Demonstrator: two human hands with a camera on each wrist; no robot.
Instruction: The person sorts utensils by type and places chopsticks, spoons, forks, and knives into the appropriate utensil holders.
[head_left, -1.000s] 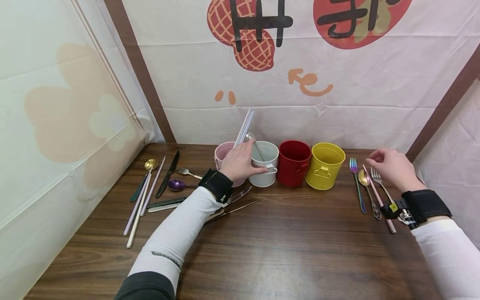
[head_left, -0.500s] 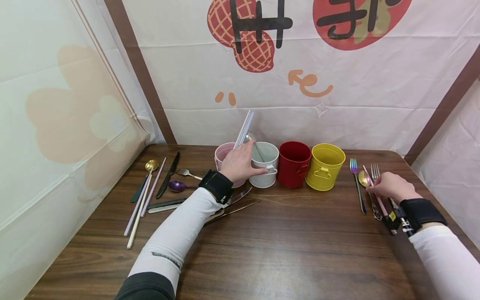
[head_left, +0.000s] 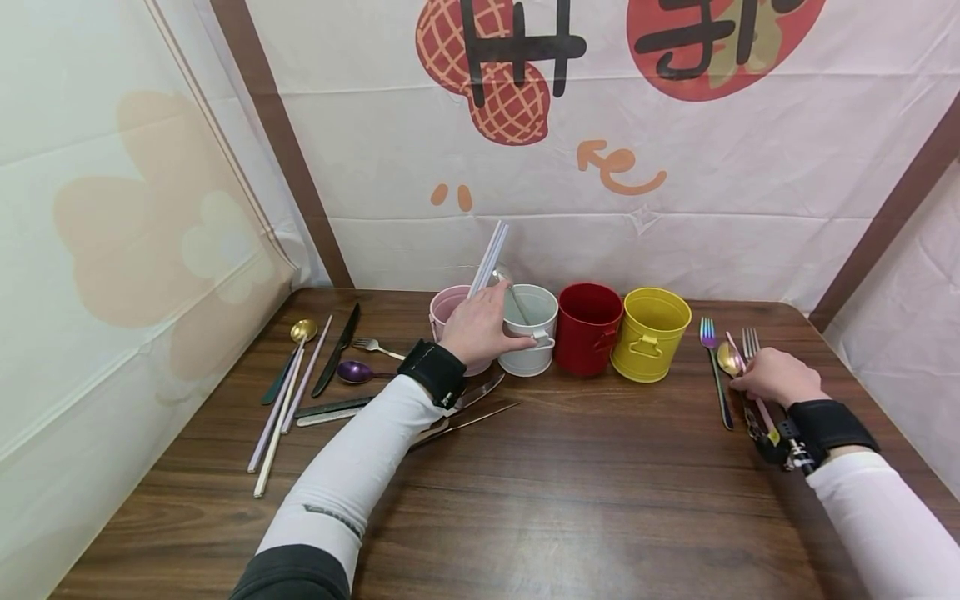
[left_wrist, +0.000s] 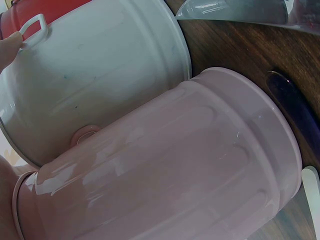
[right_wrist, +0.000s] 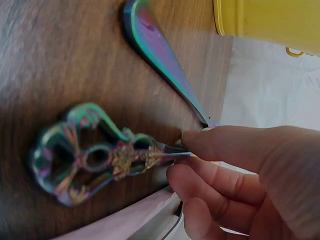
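Note:
My left hand (head_left: 476,325) lies over the rims of the pink bucket (left_wrist: 165,165) and the white bucket (head_left: 529,354). Its thumb touches the white bucket's side handle (left_wrist: 36,31), and its fingers reach toward the back of that rim. Pale chopsticks (head_left: 489,257) rise from behind the hand. On the right, my right hand (head_left: 780,379) pinches the thin neck of a spoon between thumb and fingers. The spoon's gold bowl (head_left: 728,359) shows in the head view, its openwork handle (right_wrist: 95,155) in the right wrist view. A rainbow fork (head_left: 714,367) lies left of it, a pink chopstick (right_wrist: 122,217) alongside.
The red bucket (head_left: 588,337) and yellow bucket (head_left: 651,337) stand right of the white one. A silver fork (head_left: 751,340) lies just beyond the right hand. Chopsticks (head_left: 273,421), a black knife (head_left: 337,350), a purple spoon (head_left: 354,372) and several more utensils lie on the left.
My right hand has come down from above the silver fork toward the body and slightly left, and now pinches the spoon. The left hand has stayed at the buckets.

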